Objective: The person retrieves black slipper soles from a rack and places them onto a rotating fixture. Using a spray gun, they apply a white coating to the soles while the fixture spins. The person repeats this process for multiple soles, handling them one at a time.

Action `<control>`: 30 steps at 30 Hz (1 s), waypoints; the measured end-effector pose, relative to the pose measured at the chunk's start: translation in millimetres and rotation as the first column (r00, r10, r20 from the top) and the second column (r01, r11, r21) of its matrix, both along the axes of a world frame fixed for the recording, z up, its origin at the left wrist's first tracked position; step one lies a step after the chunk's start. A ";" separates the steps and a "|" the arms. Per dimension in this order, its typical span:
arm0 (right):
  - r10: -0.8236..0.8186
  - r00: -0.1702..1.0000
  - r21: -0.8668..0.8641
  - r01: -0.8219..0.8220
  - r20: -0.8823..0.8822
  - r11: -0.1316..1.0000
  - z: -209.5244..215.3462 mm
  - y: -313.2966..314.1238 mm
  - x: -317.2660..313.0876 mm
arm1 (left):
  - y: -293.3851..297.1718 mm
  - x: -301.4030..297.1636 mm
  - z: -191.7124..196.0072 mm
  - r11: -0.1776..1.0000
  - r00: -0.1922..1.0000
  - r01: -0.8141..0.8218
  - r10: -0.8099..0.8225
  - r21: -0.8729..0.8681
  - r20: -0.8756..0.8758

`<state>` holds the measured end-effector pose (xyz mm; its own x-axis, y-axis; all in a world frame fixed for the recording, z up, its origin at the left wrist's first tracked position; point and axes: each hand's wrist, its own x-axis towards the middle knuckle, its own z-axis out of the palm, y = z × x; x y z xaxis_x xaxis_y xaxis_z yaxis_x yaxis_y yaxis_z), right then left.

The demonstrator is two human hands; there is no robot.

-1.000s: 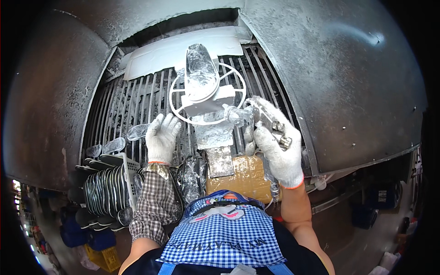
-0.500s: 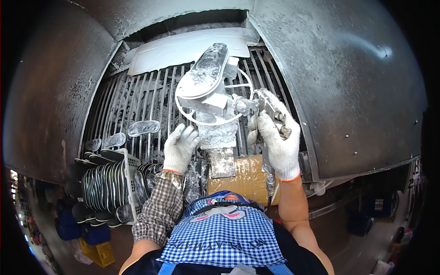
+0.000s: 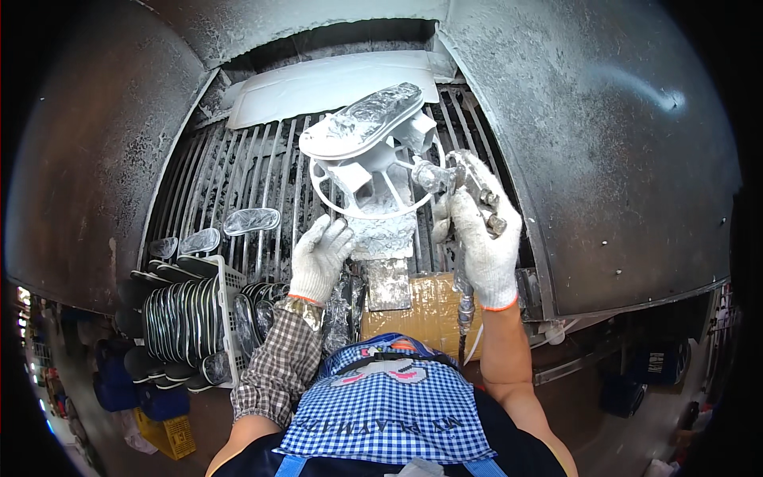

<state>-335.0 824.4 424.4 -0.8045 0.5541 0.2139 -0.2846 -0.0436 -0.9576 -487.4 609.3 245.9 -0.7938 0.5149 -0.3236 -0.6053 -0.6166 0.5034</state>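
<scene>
A shoe sole (image 3: 362, 123) with a clear-plastic-wrapped top and white sides rests slanted on blocks above a white ring-shaped turntable (image 3: 373, 215). My right hand (image 3: 486, 226), in a white knit glove, grips a spray gun (image 3: 433, 176) just right of the turntable; its nozzle end points left at the stand. A hose (image 3: 465, 310) runs down from the gun. My left hand (image 3: 319, 258), also gloved, is held open with nothing in it, below the turntable's near left rim. A white-crusted support (image 3: 381, 237) stands under the turntable.
Metal walls (image 3: 628, 167) flank a slatted metal grate (image 3: 262, 167). Several wrapped soles (image 3: 251, 222) lie at left, above a white basket (image 3: 231, 310) and rows of dark soles (image 3: 183, 318). A taped cardboard box (image 3: 421, 306) sits before me; a white board (image 3: 334, 83) lies at the back.
The turntable has turned clockwise with the sole, whose far end now points further right. Both hands have stayed nearly in place, the right still gripping the spray gun.
</scene>
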 end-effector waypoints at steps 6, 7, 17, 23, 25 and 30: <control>-0.040 0.999 -0.041 0.038 -0.037 0.998 1.7 3.0 -0.5 | 3.0 2.5 6.6 1.000 1.000 0.012 -0.012 -0.014 0.007; -0.048 0.998 -0.038 0.046 -0.047 0.998 1.9 4.1 0.3 | 3.4 3.1 8.1 1.000 1.000 0.018 -0.018 -0.013 0.005; -0.152 0.984 -0.045 0.148 -0.093 0.988 5.6 17.5 6.9 | 10.4 5.4 14.7 0.997 0.997 0.070 -0.069 0.031 -0.028; -0.267 0.948 -0.024 0.267 -0.171 0.963 1.9 20.4 5.7 | 14.5 8.2 30.3 0.992 0.992 0.111 -0.106 0.064 -0.071; -0.270 0.946 -0.020 0.270 -0.178 0.963 3.6 18.1 4.5 | 14.7 5.7 29.4 0.995 0.994 0.090 -0.087 0.042 -0.070; -0.179 0.978 0.100 0.190 -0.111 0.977 0.6 13.1 6.0 | 14.1 4.9 29.4 0.995 0.995 0.081 -0.077 0.061 -0.062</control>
<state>-329.0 837.5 425.0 -0.6618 0.6599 0.3557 -0.3728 0.1219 -0.9199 -482.5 623.4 275.3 -0.7667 0.5948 -0.2416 -0.6234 -0.5998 0.5017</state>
